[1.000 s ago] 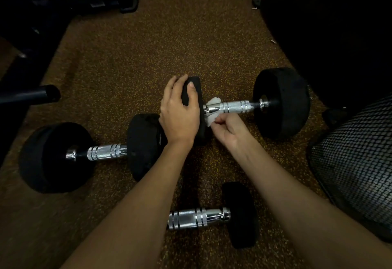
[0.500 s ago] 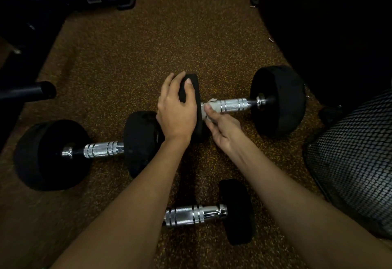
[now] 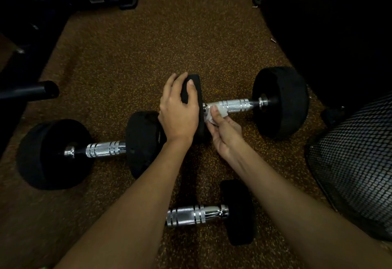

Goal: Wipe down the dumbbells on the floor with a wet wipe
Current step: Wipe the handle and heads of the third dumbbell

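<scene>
On the speckled brown floor [image 3: 148, 41], at 9 o'clock, a black tube end [image 3: 42, 91] is noted, projecting from dark equipment at the frame edge.

Toward 8 o'clock the left dumbbell [image 3: 105, 149] is laid flat: black heads, ribbed chrome handle between. Its right head is set just beside the left head of the middle dumbbell [image 3: 235, 105]; whether they touch cannot be told.

At centre, the left grip [image 3: 180, 114] is clamped over the left head of the middle dumbbell, with fingers curled across the top rim and the thumb laid on the rim's near side. That dumbbell is stretched from centre toward 3 o'clock, and its right head is rested on the floor.

Just right of centre, the wet wipe [image 3: 223, 110], white and crumpled, is wrapped on the handle's left end, hard against the held head. It is pinched there by the right grip [image 3: 227, 133], thumb pressed on top; the fingers below are hidden.

At 6 o'clock the near dumbbell [image 3: 191, 215] is seen between the forearms, its left end covered by the left forearm and its right head upright on the floor.

At 4 o'clock a black mesh object [image 3: 356, 162] is recorded, with a large dark bulk [image 3: 328, 24] at 1 o'clock.
</scene>
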The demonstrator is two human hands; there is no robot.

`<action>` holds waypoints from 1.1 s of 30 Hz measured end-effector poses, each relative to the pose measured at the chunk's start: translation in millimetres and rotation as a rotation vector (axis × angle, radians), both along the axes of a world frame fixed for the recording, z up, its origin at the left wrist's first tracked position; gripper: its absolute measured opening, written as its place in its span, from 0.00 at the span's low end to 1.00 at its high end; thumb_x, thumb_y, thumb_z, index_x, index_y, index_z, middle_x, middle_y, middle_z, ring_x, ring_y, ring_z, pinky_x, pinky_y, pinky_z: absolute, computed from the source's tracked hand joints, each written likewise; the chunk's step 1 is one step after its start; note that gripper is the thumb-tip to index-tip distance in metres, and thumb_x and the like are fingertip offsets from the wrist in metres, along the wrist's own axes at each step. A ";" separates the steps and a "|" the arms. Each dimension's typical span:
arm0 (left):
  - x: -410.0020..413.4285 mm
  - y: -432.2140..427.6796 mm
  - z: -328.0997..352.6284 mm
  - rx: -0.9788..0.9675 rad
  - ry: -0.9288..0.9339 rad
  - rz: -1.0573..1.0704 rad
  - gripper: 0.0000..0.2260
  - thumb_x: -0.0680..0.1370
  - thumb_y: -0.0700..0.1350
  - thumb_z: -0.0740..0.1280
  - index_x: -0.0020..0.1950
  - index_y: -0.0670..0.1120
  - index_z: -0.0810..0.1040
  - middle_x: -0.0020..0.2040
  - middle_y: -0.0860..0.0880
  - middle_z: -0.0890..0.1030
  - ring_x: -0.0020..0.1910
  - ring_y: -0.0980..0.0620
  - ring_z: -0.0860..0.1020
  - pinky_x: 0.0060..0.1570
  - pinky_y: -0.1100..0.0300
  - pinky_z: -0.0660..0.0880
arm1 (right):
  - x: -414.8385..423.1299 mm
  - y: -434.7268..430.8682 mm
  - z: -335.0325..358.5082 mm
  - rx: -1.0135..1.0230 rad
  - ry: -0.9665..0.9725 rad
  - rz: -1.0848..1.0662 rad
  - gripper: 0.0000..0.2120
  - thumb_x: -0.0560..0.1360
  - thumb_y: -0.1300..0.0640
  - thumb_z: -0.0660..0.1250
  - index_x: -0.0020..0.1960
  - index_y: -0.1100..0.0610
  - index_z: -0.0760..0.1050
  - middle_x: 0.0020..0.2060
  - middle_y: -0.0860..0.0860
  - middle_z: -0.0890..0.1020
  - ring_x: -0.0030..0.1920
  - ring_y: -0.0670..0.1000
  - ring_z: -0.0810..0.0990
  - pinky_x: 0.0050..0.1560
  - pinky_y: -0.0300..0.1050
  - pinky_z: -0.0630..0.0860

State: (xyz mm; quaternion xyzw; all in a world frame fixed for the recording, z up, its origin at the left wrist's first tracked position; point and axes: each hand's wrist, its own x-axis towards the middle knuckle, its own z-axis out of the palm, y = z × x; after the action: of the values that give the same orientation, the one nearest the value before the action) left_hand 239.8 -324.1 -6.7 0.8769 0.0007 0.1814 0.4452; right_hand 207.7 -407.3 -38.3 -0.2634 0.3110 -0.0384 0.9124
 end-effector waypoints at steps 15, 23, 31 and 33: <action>-3.1 -0.1 1.0 0.002 0.010 0.004 0.16 0.80 0.54 0.57 0.65 0.53 0.75 0.69 0.53 0.71 0.67 0.54 0.71 0.58 0.65 0.63 | -4.5 -36.5 36.5 -1.078 0.108 0.184 0.06 0.73 0.62 0.69 0.50 0.57 0.81 0.44 0.52 0.84 0.44 0.49 0.82 0.44 0.40 0.79; -2.1 1.0 0.1 0.020 -0.003 -0.004 0.17 0.79 0.54 0.57 0.65 0.52 0.75 0.69 0.52 0.72 0.66 0.53 0.71 0.58 0.64 0.65 | -4.1 -23.6 5.4 -2.003 -0.346 0.494 0.23 0.70 0.74 0.61 0.64 0.63 0.74 0.58 0.59 0.80 0.61 0.58 0.76 0.70 0.48 0.63; -3.6 0.9 -0.5 0.023 -0.009 -0.010 0.17 0.80 0.55 0.56 0.66 0.53 0.75 0.69 0.52 0.71 0.67 0.54 0.71 0.60 0.62 0.66 | -5.8 -48.2 12.3 -2.031 -0.259 0.424 0.20 0.72 0.72 0.62 0.61 0.62 0.76 0.55 0.57 0.82 0.58 0.55 0.78 0.72 0.49 0.59; -3.3 0.8 -0.2 0.020 0.004 -0.005 0.17 0.80 0.54 0.57 0.66 0.53 0.75 0.70 0.52 0.71 0.67 0.54 0.70 0.59 0.65 0.64 | 4.4 -37.1 13.5 -2.072 -0.230 0.442 0.16 0.73 0.70 0.60 0.58 0.61 0.77 0.50 0.56 0.82 0.53 0.55 0.79 0.70 0.51 0.61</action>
State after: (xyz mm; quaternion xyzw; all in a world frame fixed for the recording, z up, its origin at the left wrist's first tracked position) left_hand 236.5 -323.3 -6.9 0.8816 -0.0025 0.1783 0.4370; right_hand 212.1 -444.4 -24.8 -0.9565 -0.0162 -0.1425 0.2541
